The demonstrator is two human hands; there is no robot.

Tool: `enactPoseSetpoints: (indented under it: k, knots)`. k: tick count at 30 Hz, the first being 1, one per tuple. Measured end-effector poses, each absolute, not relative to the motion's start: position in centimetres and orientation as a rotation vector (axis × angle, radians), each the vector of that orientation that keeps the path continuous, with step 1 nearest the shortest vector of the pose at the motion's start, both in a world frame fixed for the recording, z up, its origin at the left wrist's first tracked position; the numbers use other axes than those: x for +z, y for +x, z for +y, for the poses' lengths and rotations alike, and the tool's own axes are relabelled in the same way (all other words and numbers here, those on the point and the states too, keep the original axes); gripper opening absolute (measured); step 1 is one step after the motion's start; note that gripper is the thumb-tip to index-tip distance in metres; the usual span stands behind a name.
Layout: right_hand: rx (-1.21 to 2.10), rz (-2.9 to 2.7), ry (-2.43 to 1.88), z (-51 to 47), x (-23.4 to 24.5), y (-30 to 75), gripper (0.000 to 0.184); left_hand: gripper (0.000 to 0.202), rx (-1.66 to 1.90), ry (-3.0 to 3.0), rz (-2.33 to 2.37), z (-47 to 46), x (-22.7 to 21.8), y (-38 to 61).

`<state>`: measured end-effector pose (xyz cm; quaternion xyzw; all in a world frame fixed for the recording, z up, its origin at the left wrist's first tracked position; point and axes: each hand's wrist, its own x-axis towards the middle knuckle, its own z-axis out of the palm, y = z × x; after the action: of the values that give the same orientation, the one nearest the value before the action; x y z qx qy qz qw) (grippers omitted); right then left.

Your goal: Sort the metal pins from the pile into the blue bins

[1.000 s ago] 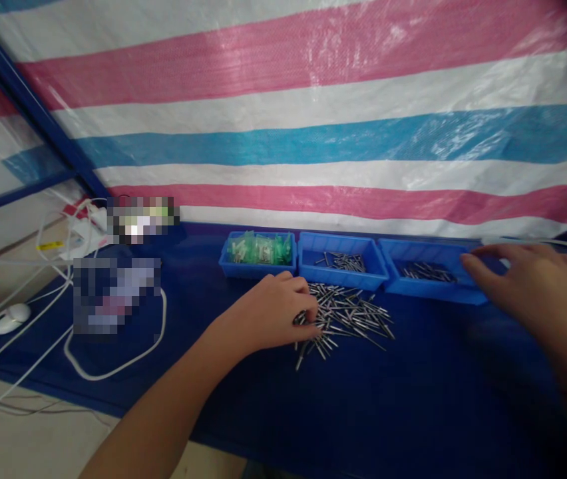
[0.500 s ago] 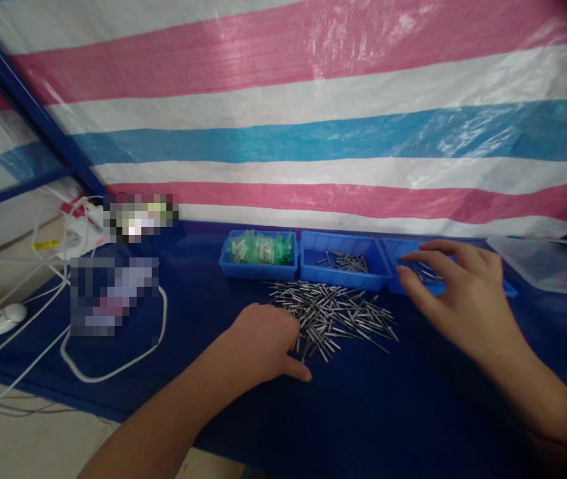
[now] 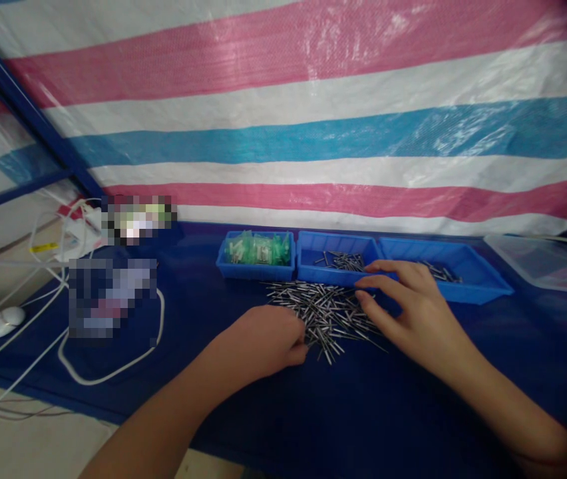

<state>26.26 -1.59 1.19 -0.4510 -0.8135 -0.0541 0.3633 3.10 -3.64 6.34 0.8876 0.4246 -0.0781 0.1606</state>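
A heap of several thin metal pins (image 3: 324, 307) lies on the dark blue cloth (image 3: 363, 399). My left hand (image 3: 261, 341) rests at the heap's left edge, fingers curled in, thumb and fingertips touching pins. My right hand (image 3: 406, 309) hovers over the heap's right side, fingers spread and reaching left. Behind the heap stand three blue bins: the left bin (image 3: 256, 269) holds green capped parts, the middle bin (image 3: 313, 271) and the right bin (image 3: 483, 286) each hold some pins.
A striped pink, white and blue tarp (image 3: 313, 120) hangs behind. White cables (image 3: 114, 369), a white mouse-like device (image 3: 4, 319) and blurred items lie at the left. A clear plastic lid (image 3: 548, 266) sits at the far right.
My right hand has come left from the right bin to the heap of pins. My left hand has drawn back a little toward me at the heap's left edge.
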Motion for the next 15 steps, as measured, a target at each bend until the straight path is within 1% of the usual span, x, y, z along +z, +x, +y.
enactPoseSetpoints:
  k: [7, 12, 15]
  knots:
    - [0.244, -2.192, -1.056, -3.3, 1.5, 24.3, 0.017, 0.021, 0.059, 2.506, 1.124, -2.9, 6.0, 3.0]
    - [0.501, -2.048, -1.066, -3.6, 0.9, 23.5, 0.012, 0.021, 0.275, 2.441, 1.107, -2.8, 5.6, 3.9]
    - [0.616, -1.867, -1.137, -3.6, 0.7, 23.5, 0.012, 0.020, 0.399, 2.365, 1.124, -3.1, 5.2, 4.7]
